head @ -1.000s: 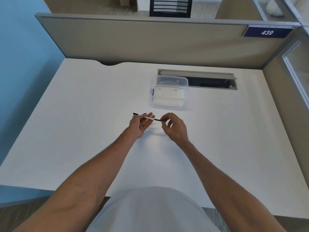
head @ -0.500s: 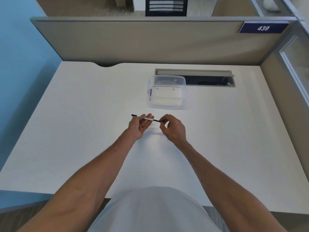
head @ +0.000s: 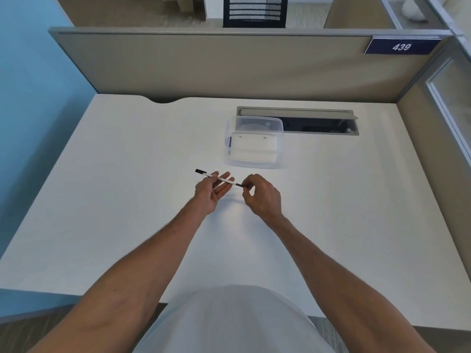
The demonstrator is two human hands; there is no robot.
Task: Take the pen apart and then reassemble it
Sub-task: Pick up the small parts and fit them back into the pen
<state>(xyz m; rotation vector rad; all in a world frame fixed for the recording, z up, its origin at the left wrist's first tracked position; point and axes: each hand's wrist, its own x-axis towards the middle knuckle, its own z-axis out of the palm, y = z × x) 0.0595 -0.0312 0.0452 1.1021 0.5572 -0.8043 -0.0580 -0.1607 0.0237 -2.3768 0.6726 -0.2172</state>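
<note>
A thin white pen [head: 221, 178] with black ends is held level above the white desk [head: 127, 187], its black cap end pointing left. My left hand [head: 209, 193] grips the white barrel between thumb and fingers, palm up, fingers partly spread. My right hand [head: 262, 194] pinches the pen's dark right end between thumb and forefinger. That tip is mostly hidden by the fingers.
A clear plastic box [head: 254, 141] stands just beyond the hands. Behind it an open cable slot [head: 318, 124] is cut into the desk. Beige partition walls [head: 229, 70] close off the back and right; a blue wall is at the left.
Both hands hold the pen the same way as before. Only the camera has shifted slightly; no part has visibly come off.
</note>
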